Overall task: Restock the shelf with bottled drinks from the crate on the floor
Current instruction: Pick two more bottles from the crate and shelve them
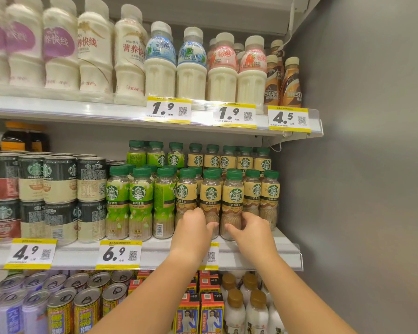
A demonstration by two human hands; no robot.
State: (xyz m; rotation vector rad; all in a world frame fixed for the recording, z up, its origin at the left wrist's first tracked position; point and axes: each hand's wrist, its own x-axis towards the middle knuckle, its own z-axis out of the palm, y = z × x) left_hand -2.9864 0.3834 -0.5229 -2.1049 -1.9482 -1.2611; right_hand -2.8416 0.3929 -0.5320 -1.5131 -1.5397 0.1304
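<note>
Both bare hands are up at the middle shelf, white metal with a clear plastic price rail along the front edge. Left hand curls around the lower body of one beige-label coffee bottle: fingers go behind the bottle, thumb lies across the front, so the grip is grasping that bottle. Right hand wraps the next beige-label bottle the same way, thumb toward the left, fingers around the right side, grip closed on it. The two bottles stand upright, touching each other, at the front of the row, bases on the shelf near the edge.

Bottles are clear plastic, waisted, ribbed low down, with glossy shrink labels and dark green screw caps. More beige ones stand to the right and behind. Green-label bottles of the same shape stand just left. Further left are stacked cylindrical cans, matte print, two tiers.

Upper shelf holds squat white milk-drink bottles with fluted bodies, and brown coffee bottles at the right end. Yellow-edged paper price tags sit in the rail. Below are pull-tab cans, cartons and white bottles with brown caps. A smooth grey wall is at the right. The crate is out of view.
</note>
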